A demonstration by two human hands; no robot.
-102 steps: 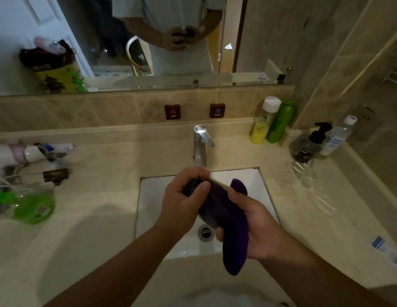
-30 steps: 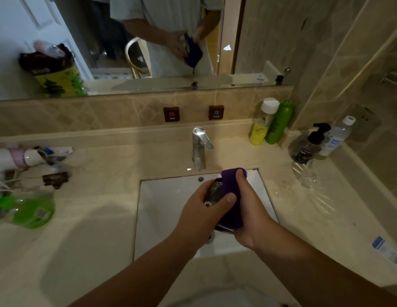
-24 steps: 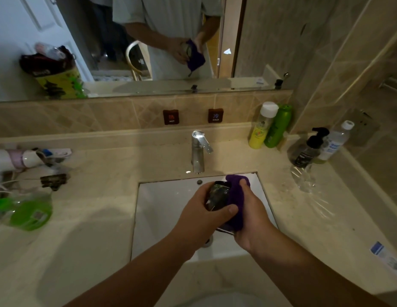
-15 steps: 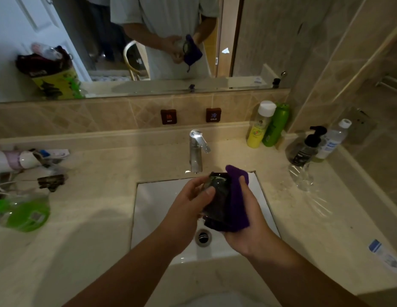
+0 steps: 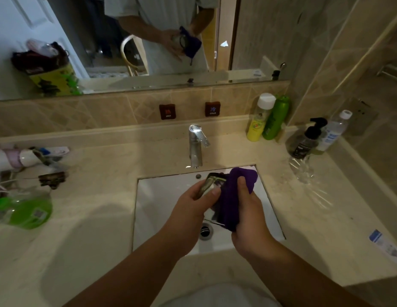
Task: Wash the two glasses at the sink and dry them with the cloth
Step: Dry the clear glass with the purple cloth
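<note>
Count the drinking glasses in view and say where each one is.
2. One glass is held in both hands over the sink, against the purple cloth. A second glass stands on the right counter. More may be hidden.

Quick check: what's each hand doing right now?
Left hand: grips the clear drinking glass.
Right hand: grips the purple cloth against the glass.

Clear glass [image 5: 212,187] tilted above the sink [image 5: 162,196]; purple cloth [image 5: 232,196] wrapped against its right side.

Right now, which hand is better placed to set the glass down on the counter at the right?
Probably the left hand: it grips the glass, while the right hand only presses the purple cloth against it.
</note>
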